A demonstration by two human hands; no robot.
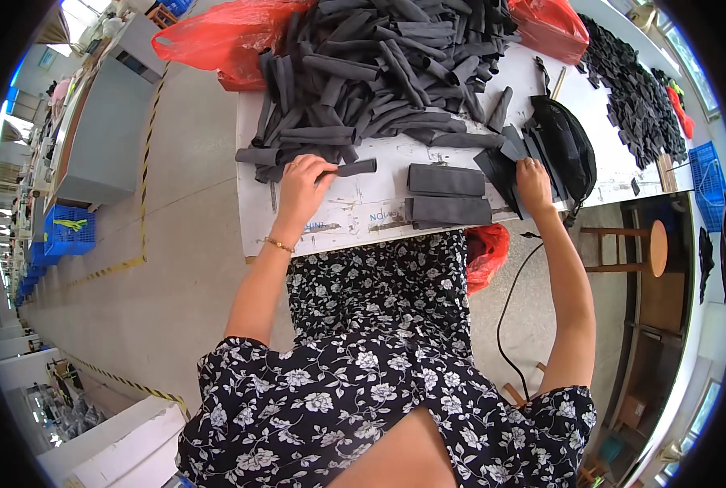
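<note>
At the near left of the white table (346, 213), my left hand (304, 185) pinches a rolled dark grey fabric piece (358, 167) that points to the right. It is at the front edge of a big heap of similar fabric rolls (355, 69). Farther right, my right hand (534, 184) has its fingers closed on a flat dark grey fabric piece (512, 145), among other dark strips (499, 172). A black pouch-like bag (568, 146) lies just right of that hand. Between my hands rest two flat bundles of grey fabric, one (446, 180) behind the other (451, 211).
Red plastic bags (216, 41) flank the heap, and another red bag (486, 259) hangs below the table's front edge. Many small dark pieces (635, 102) cover the far right. A wooden stool (657, 248) and a black cable (505, 313) are at the right, below table height.
</note>
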